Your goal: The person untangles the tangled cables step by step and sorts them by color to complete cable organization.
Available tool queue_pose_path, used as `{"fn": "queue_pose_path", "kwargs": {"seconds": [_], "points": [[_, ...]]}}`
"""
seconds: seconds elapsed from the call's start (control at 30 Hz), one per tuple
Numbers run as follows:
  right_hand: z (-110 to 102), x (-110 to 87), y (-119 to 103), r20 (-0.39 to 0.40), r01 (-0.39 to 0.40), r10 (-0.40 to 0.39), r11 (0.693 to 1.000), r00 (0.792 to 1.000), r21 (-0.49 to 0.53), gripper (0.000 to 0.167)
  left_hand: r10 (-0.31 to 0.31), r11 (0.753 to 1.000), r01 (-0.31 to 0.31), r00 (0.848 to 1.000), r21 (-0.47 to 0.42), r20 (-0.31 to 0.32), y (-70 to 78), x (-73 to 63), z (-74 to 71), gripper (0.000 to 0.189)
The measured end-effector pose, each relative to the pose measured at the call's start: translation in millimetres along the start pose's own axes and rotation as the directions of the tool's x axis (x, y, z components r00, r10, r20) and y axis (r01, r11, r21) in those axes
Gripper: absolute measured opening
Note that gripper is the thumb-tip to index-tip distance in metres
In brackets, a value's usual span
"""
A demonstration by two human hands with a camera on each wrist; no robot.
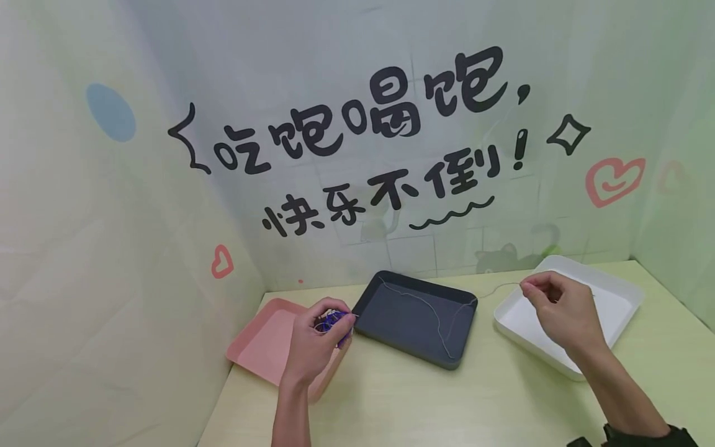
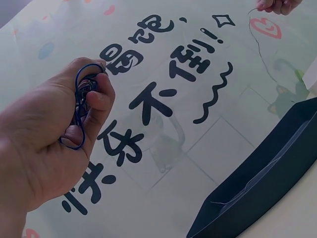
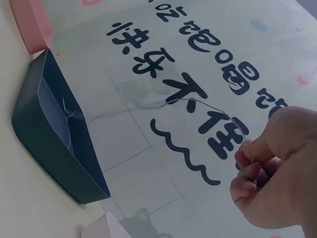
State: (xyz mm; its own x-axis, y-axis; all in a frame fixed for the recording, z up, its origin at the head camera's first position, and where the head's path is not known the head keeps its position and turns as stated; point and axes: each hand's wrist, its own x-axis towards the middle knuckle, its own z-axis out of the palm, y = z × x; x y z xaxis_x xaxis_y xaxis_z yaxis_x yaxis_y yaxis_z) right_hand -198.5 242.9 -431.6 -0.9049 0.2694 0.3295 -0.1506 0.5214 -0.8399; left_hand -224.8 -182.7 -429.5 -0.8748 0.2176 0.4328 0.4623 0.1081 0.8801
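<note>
My left hand (image 1: 311,347) grips a tangled bundle of blue wire (image 2: 79,93) between curled fingers and thumb, above the pink tray's right side. Loops of the bundle poke out past the fingers in the left wrist view; the rest is hidden in the palm. Over the white tray, my right hand (image 1: 566,313) pinches one end of a thin grey wire (image 3: 216,108) between thumb and fingertips. From there the wire arcs left into the dark grey tray (image 1: 391,338), where a loose bend of it lies.
The pink tray (image 1: 262,344) stands at the left, its right part behind my left hand. At the right is the white tray (image 1: 620,298), partly covered by my right hand. A printed curtain (image 1: 357,37) hangs behind the pale table (image 1: 413,403).
</note>
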Motion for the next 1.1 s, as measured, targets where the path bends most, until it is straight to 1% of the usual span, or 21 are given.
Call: {"fn": "queue_pose_path", "kwargs": {"seconds": [0.07, 0.13, 0.27, 0.37, 0.47, 0.53, 0.63, 0.7, 0.73, 0.87, 0.97, 1.1], "points": [[-2.4, 0.7, 2.7, 0.0, -0.022, 0.022, 0.999, 1.0, 0.032, 0.02, 0.002, 1.0, -0.002, 1.0, 0.007, -0.008, -0.1, 0.9, -0.7, 0.007], [-1.7, 0.8, 3.0, 0.016, -0.034, 0.034, 0.998, 0.999, 0.061, 0.023, -0.014, 1.0, 0.014, 1.0, 0.004, -0.008, -0.8, 1.6, 0.2, 0.008], [8.8, 0.9, 1.1, 0.092, -0.042, 0.031, 0.991, 0.995, 0.126, 0.023, -0.056, 0.998, 0.055, 0.998, -0.005, -0.023, -1.9, 2.1, 2.4, 0.01], [22.7, 0.5, -1.0, 0.15, -0.044, 0.019, 0.986, 0.989, 0.161, 0.021, -0.074, 0.997, 0.073, 0.997, -0.02, -0.035, -2.3, 3.1, 5.1, 0.011], [40.3, -0.7, -2.4, 0.186, -0.039, 0.006, 0.984, 0.983, 0.173, 0.018, -0.084, 0.996, 0.082, 0.996, -0.035, -0.038, -1.9, 4.1, 9.1, 0.013], [53.1, -1.0, -1.6, 0.204, -0.031, -0.005, 0.985, 0.979, 0.169, 0.016, -0.108, 0.993, 0.107, 0.993, -0.045, -0.037, -1.2, 3.9, 11.9, 0.013], [72.1, -0.9, 1.3, 0.244, -0.017, -0.023, 0.987, 0.97, 0.157, 0.013, -0.16, 0.984, 0.156, 0.986, -0.088, -0.042, 0.0, 3.4, 15.6, 0.015], [84.0, -0.8, 3.2, 0.271, -0.009, -0.029, 0.99, 0.962, 0.137, 0.011, -0.184, 0.978, 0.178, 0.982, -0.112, -0.042, 0.8, 3.4, 18.0, 0.016], [89.7, -0.8, 3.9, 0.283, -0.003, -0.031, 0.993, 0.959, 0.121, 0.009, -0.183, 0.977, 0.177, 0.982, -0.118, -0.041, 1.0, 3.7, 19.1, 0.016], [110.1, -2.5, 6.9, 0.326, 0.023, -0.042, 0.998, 0.945, 0.062, 0.006, -0.146, 0.983, 0.141, 0.989, -0.114, -0.03, 1.7, 5.1, 22.2, 0.014], [123.7, -3.4, 10.7, 0.32, 0.09, -0.078, 0.996, 0.944, -0.022, 0.005, -0.114, 0.988, 0.112, 0.993, -0.109, -0.018, 1.9, 5.9, 23.6, 0.013], [137.0, -3.1, 16.6, 0.294, 0.173, -0.12, 0.972, 0.948, -0.159, 0.005, -0.089, 0.991, 0.089, 0.996, -0.1, 0.004, 0.8, 6.0, 24.8, 0.013]]}}
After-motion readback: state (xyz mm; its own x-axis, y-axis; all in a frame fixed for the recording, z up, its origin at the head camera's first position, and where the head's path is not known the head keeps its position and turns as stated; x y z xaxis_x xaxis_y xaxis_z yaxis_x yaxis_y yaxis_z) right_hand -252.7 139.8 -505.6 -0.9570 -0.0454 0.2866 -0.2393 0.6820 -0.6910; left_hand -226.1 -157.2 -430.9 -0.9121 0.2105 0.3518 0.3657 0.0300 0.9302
